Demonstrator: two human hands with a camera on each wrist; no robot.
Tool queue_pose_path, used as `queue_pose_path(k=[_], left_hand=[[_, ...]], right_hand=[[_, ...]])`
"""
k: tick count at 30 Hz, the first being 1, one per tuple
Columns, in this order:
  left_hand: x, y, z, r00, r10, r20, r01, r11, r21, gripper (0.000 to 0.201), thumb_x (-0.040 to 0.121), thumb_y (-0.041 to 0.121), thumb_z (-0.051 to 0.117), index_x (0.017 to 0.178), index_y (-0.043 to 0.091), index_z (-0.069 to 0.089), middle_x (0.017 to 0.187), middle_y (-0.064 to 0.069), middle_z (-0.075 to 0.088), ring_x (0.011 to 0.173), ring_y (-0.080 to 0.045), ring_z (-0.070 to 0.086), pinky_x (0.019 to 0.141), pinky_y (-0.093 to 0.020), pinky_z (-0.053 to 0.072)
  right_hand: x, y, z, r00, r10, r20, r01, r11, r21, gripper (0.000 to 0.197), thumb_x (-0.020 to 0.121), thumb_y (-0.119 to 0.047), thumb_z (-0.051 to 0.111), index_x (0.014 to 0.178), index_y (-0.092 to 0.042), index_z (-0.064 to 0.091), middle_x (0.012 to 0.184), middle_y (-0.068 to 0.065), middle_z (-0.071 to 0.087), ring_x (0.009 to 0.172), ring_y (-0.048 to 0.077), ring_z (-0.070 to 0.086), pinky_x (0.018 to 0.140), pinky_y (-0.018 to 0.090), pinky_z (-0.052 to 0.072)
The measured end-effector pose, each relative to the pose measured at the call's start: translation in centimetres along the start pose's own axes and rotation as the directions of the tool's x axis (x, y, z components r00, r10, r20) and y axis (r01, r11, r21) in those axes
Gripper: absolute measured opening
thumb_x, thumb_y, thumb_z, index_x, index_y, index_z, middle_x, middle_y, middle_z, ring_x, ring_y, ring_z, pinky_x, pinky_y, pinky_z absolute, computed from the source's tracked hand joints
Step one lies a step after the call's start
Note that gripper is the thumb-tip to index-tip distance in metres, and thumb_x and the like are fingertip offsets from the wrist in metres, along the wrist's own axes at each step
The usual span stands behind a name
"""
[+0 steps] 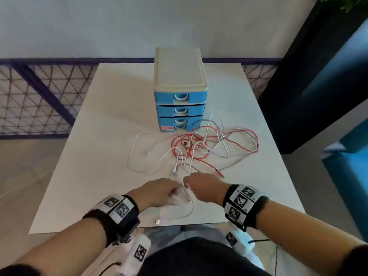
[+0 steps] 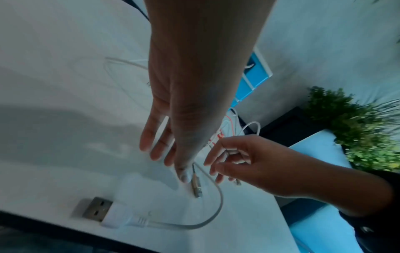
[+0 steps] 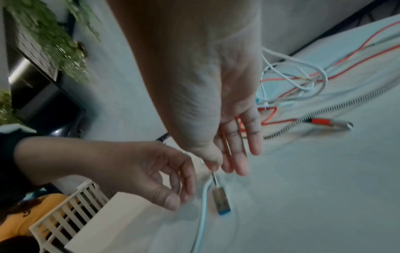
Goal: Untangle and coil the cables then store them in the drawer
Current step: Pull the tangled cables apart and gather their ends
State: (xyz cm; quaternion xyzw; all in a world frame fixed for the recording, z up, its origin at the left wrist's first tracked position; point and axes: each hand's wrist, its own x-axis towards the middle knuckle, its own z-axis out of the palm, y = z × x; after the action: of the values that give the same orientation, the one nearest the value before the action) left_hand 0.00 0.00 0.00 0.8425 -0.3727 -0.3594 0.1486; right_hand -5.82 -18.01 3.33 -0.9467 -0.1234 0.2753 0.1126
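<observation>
Head view | right hand [image 1: 201, 188] pinches thin cable [image 3: 214, 178] near desk [image 1: 83, 176] front edge | left hand [image 1: 159, 193] loosely spread | tangle [image 1: 201, 148] before drawers [image 1: 180, 108].

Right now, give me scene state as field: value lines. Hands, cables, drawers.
left hand: fingers loosely curled near the white cable, grip unclear
right hand: pinches a thin cable just above its metal plug
white cable: loops on the table near the front edge, USB plug lying free
cable tangle: red, white and grey braided cables intertwined, uncoiled, in front of the drawer unit
drawer unit: three blue drawers, all closed
stored cables: none visible
</observation>
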Motion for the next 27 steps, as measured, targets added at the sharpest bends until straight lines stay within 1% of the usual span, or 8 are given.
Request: queue_pose_path(k=[5, 10, 12, 15, 17, 20, 24, 27], left_hand=[[-0.6, 0.9, 1.4, 0.994, 0.012, 0.109, -0.020, 0.997, 0.068, 0.045, 0.058, 0.064, 0.065, 0.085, 0.029, 0.059, 0.105, 0.015, 0.043, 0.107, -0.005, 0.043, 0.088, -0.028, 0.044], [-1.7, 0.7, 1.8, 0.992, 0.102, 0.078, -0.110, 0.988, 0.107, 0.011, 0.073, 0.031, 0.068, 0.077, 0.023, 0.063, 0.095, 0.010, 0.044, 0.092, -0.006, 0.040, 0.076, -0.032, 0.046], [-1.8, 0.5, 1.1, 0.991, 0.096, 0.089, -0.104, 0.990, 0.093, 0.005, 0.078, 0.027, 0.062, 0.079, 0.023, 0.059, 0.095, 0.008, 0.047, 0.090, -0.009, 0.045, 0.074, -0.035, 0.046], [-1.8, 1.4, -0.5, 0.998, 0.034, 0.061, -0.034, 0.999, -0.001, 0.007, 0.087, 0.019, 0.050, 0.083, 0.022, 0.046, 0.082, 0.007, 0.050, 0.069, -0.010, 0.044, 0.063, -0.030, 0.038], [-1.5, 2.6, -2.1, 1.000, 0.004, -0.003, -0.004, 0.999, -0.035, 0.007, 0.093, 0.017, 0.046, 0.087, 0.019, 0.045, 0.076, 0.010, 0.051, 0.065, -0.008, 0.045, 0.060, -0.026, 0.034], [-1.4, 4.1, -4.6, 0.973, 0.007, -0.229, -0.042, 0.988, -0.148, 0.015, 0.092, 0.011, 0.051, 0.081, 0.018, 0.057, 0.071, 0.013, 0.056, 0.064, -0.009, 0.052, 0.060, -0.020, 0.037], [-0.9, 4.9, -6.8, 0.852, -0.123, -0.509, -0.196, 0.827, -0.527, 0.024, 0.085, -0.008, 0.048, 0.077, 0.013, 0.058, 0.064, -0.002, 0.062, 0.049, -0.015, 0.056, 0.046, -0.026, 0.047], [-0.2, 5.2, -7.9, 0.779, -0.318, -0.540, -0.285, 0.587, -0.758, 0.015, 0.097, 0.005, 0.043, 0.085, 0.007, 0.051, 0.081, -0.010, 0.062, 0.056, -0.016, 0.063, 0.053, -0.031, 0.056]], right_hand=[[0.2, -0.4, 0.4, 0.999, 0.002, 0.045, -0.004, 0.998, 0.058, 0.043, 0.090, -0.004, 0.043, 0.129, -0.018, 0.051, 0.123, 0.007, 0.053, 0.113, 0.027, 0.054, 0.079, 0.033, 0.041], [0.8, 0.3, -0.1, 0.999, 0.038, 0.025, -0.041, 0.989, 0.139, 0.044, 0.090, -0.004, 0.038, 0.127, -0.021, 0.054, 0.128, 0.005, 0.055, 0.115, 0.025, 0.055, 0.092, 0.040, 0.048], [0.9, 0.4, -0.6, 0.999, 0.030, -0.020, -0.026, 0.985, 0.173, 0.040, 0.092, -0.007, 0.038, 0.124, -0.021, 0.057, 0.128, 0.005, 0.056, 0.114, 0.025, 0.055, 0.092, 0.037, 0.046], [1.0, 0.1, -1.4, 0.983, -0.042, -0.181, 0.100, 0.940, 0.325, 0.031, 0.097, -0.011, 0.041, 0.121, -0.014, 0.061, 0.123, 0.007, 0.061, 0.113, 0.022, 0.056, 0.091, 0.026, 0.039], [1.0, -0.4, -2.0, 0.963, -0.064, -0.262, 0.187, 0.860, 0.476, 0.029, 0.100, -0.016, 0.041, 0.122, -0.014, 0.060, 0.113, 0.007, 0.066, 0.104, 0.023, 0.061, 0.088, 0.026, 0.043], [1.2, -1.1, -3.3, 0.948, -0.048, -0.314, 0.230, 0.784, 0.576, 0.032, 0.104, -0.029, 0.034, 0.129, -0.018, 0.051, 0.090, 0.007, 0.070, 0.087, 0.020, 0.064, 0.084, 0.032, 0.048], [1.1, -0.9, -5.9, 0.935, -0.001, -0.354, 0.218, 0.791, 0.572, 0.041, 0.099, -0.044, 0.041, 0.134, -0.024, 0.042, 0.075, -0.009, 0.061, 0.064, 0.012, 0.062, 0.071, 0.028, 0.047], [1.5, 0.2, -7.0, 0.938, -0.004, -0.345, 0.208, 0.804, 0.556, 0.040, 0.094, -0.043, 0.054, 0.131, -0.029, 0.048, 0.061, -0.011, 0.057, 0.057, 0.007, 0.056, 0.061, 0.027, 0.045]])
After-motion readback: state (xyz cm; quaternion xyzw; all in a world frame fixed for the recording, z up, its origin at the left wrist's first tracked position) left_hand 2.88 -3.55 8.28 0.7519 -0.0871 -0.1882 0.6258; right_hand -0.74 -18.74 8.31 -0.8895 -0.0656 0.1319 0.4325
